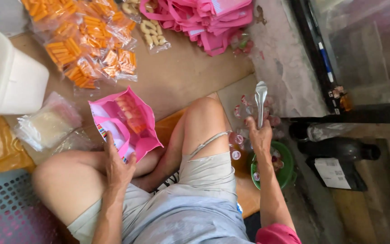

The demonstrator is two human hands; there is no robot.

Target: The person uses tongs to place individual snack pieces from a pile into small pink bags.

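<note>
Nearest the camera, both forearms extend forward over the person's bent bare legs and grey shorts. Left forearm runs up from the bottom edge, wrist roughly straight, ending at the left hand between the knees. Its fingers are curled closed around the lower edge of an open pink bag, thumb on the near side, holding the bag mouth upward against the left thigh. Orange packets show inside the bag.

Right forearm, with a pink sleeve at the elbow, reaches out past the right knee. Right hand is raised, fingers closed tight on the handle of a metal scoop, which stands nearly upright with the bowl at top. Directly below that hand sits a green bowl holding small clear cups with pink contents; more such cups lie on the floor just beyond the knee.

Packets of orange snacks lie on the brown floor ahead of the bag, well apart from the hands. Folded pink bags are stacked at the top edge. Two dark bottles lie to the right of the bowl.
</note>
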